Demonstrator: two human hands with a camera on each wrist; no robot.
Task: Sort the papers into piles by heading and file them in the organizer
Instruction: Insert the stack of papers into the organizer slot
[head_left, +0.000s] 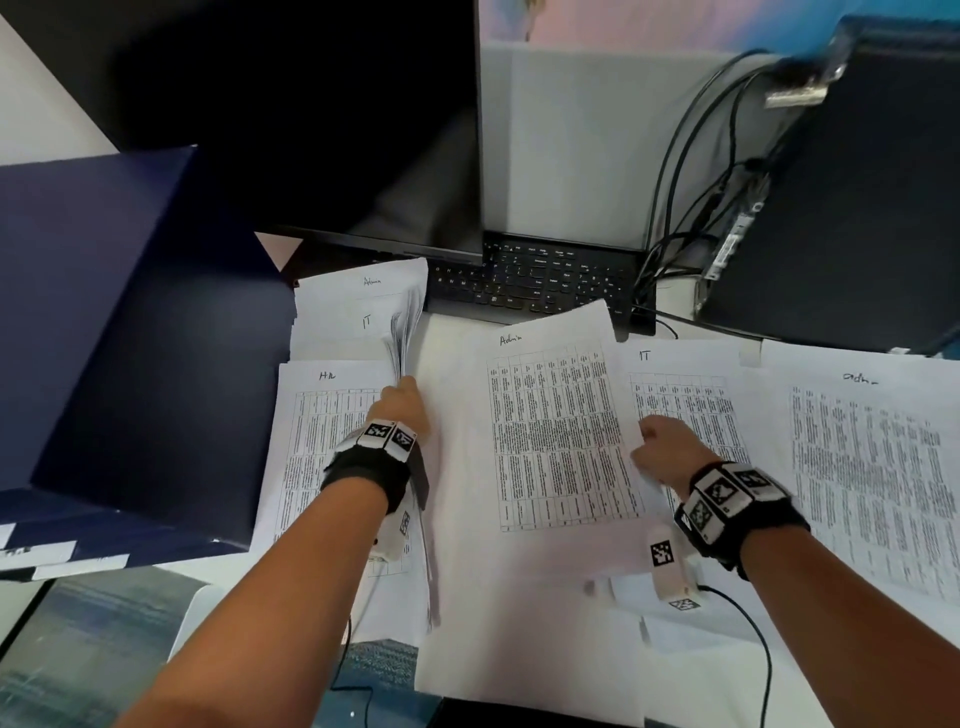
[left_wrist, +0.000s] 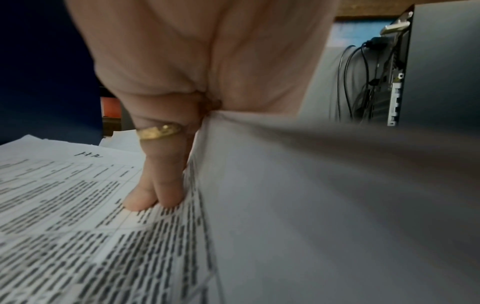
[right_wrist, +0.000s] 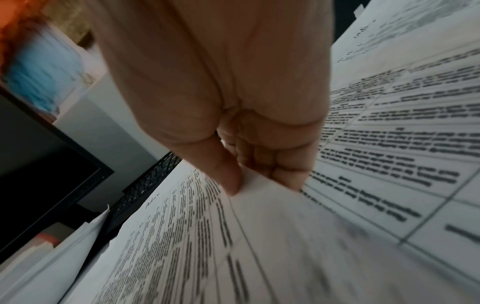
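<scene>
Head view: Admin sheet pinched at right hand, paper stack in left hand's grip.

The white tabletop carries printed sheets laid side by side. From left to right: a sheet headed "HR", a sheet headed "Admin", a sheet headed "IT", and a second "Admin" sheet. Neighbouring sheets overlap at their edges. Behind them lie a black keyboard, a monitor, a dark computer case with cables, and a dark blue organizer at far left.
</scene>
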